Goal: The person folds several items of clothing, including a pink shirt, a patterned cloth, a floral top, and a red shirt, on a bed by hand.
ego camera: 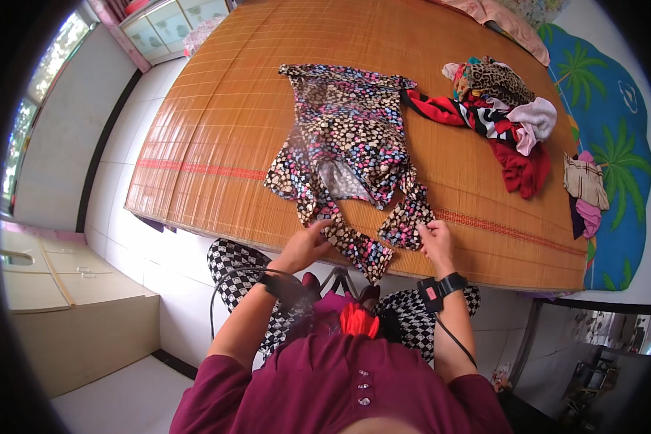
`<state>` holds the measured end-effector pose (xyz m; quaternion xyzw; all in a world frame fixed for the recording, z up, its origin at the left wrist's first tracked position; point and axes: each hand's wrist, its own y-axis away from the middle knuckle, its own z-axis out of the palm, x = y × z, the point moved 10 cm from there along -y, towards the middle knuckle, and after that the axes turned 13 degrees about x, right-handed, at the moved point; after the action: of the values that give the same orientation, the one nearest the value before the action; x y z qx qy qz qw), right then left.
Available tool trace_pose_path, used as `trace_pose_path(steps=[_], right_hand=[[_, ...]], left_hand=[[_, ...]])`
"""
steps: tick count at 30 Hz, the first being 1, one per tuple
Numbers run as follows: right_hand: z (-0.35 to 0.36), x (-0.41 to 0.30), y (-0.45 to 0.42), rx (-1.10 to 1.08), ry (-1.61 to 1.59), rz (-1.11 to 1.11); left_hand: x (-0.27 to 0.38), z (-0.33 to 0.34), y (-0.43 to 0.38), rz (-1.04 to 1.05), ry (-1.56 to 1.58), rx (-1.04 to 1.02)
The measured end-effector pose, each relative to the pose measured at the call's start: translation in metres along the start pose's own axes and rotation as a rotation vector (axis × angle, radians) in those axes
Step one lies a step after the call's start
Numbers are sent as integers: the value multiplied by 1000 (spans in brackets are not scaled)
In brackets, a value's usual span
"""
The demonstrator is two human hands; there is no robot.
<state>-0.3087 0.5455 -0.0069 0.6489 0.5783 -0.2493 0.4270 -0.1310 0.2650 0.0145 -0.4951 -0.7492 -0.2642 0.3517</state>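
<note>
A black garment (352,130) with a multicoloured pebble-like print is spread on a bamboo mat (217,135) that covers a bed. Its two sleeves reach towards me, and a pale lining shows at an opening between them. With my left hand (304,247) I pinch the left sleeve (358,244) partway along. That sleeve's end hangs over the bed's near edge. My right hand (438,241) grips the right sleeve (407,219) near its wide end, which lies bent on the mat.
Right of the garment lies a heap of clothes (499,92), with a red sleeve (436,106) reaching towards it. A smaller folded pile (585,187) sits near the blue palm-tree panel (629,179). Cables (212,309) run from bands on both my wrists. A low cabinet (87,336) stands at left.
</note>
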Motion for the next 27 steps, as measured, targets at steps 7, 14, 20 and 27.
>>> trace_pose_path(steps=[7, 14, 20, 27], right_hand=[[24, -36, 18, 74, 441, -472], [-26, 27, 0, -285, -22, 63], [-151, 55, -47, 32, -79, 121], [-218, 78, -85, 287, -27, 22]], left_hand=[[10, 13, -16, 130, -175, 48], [-43, -44, -18, -275, 511, 23], [-121, -202, -13, -408, 874, 623], [-197, -283, 12, -396, 936, 980]])
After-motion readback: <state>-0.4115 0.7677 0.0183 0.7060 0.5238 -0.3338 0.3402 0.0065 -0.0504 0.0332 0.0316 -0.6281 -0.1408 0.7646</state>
